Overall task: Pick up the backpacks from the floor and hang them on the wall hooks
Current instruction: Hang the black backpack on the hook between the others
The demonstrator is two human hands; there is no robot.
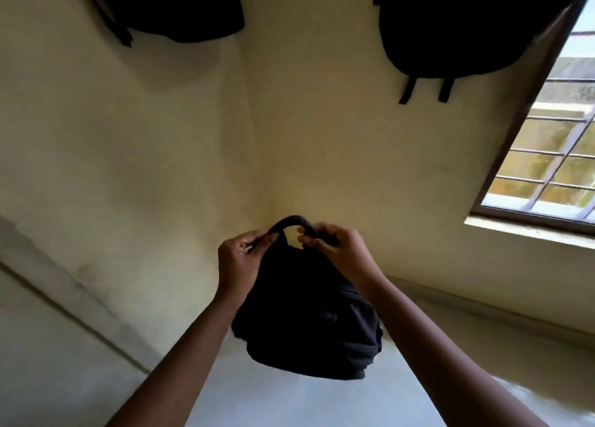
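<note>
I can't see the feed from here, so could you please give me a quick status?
Left hand and right hand both gripping the top loop. Black backpack held off the floor. Two backpacks already hanging; nothing in the way.

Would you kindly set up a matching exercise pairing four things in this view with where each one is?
Things:
1. held backpack
2. left hand
3. right hand
4. window

Places:
A. on the wall at the right edge
B. pinching the right end of the carry loop
C. hanging between both hands, off the floor
D. gripping the left end of the carry loop

Pairs: 1-C, 2-D, 3-B, 4-A
</note>
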